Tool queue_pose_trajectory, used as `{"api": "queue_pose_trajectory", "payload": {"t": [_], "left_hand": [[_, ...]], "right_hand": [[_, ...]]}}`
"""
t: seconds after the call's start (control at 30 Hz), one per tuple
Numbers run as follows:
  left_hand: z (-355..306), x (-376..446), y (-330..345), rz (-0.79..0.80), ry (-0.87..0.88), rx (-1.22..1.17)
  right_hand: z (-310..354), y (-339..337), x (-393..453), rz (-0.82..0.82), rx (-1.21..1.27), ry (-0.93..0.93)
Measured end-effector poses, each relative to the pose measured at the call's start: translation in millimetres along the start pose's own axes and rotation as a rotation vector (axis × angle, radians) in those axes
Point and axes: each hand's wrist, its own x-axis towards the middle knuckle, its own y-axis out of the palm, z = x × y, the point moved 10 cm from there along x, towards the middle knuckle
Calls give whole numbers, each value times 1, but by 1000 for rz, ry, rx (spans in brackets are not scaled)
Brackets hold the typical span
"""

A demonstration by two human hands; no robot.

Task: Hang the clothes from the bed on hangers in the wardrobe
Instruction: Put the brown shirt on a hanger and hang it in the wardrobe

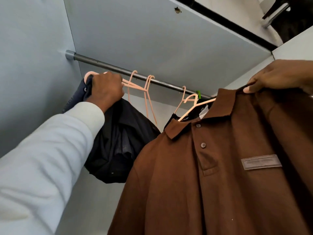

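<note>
Head view. Item: brown polo shirt, already mounted on a pink hanger, is being held up at its shoulder seam by the right hand, fingers pinching the fabric. The collar is pointing up and left toward the wardrobe rail; the shirt's long axis is hanging downward. The hanger hook is lying just below the rail, left of the right hand. The left hand is being closed around a dark garment and its hanger at the rail's left end. Spare pink hangers are hanging between.
</note>
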Motion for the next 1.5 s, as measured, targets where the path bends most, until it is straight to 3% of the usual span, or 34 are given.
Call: {"api": "queue_pose_trajectory", "payload": {"t": [0.13,0.23,0.4,0.5,0.63,0.8,0.93,1.07,1.2,1.5], "left_hand": [[-28,-21,-2,-5,66,-10],[-43,-37,-6,-13,101,41],[-39,-44,-8,-52,67,30],[-37,-38,-10,-27,55,32],[-45,-32,-19,-16,42,-5],[-68,-29,-40,-34,66,-29],[-85,-32,-51,-9,9,-245],[-115,-66,-39,147,-99,-496],[-148,-120,-22,119,-65,-500],[-145,-141,11,141,126,-252]], "right_hand": [[27,22,23,-25,-319,-133],[62,30,20,-57,-345,-198],[73,23,4,128,-243,-181],[58,26,-8,213,-492,-208],[51,27,-15,58,-647,-218],[63,41,-10,-86,-502,-211],[71,53,4,-125,-403,-187],[79,81,16,54,-544,-211],[74,92,14,156,-572,-200],[80,96,2,-223,-279,-253]]}}
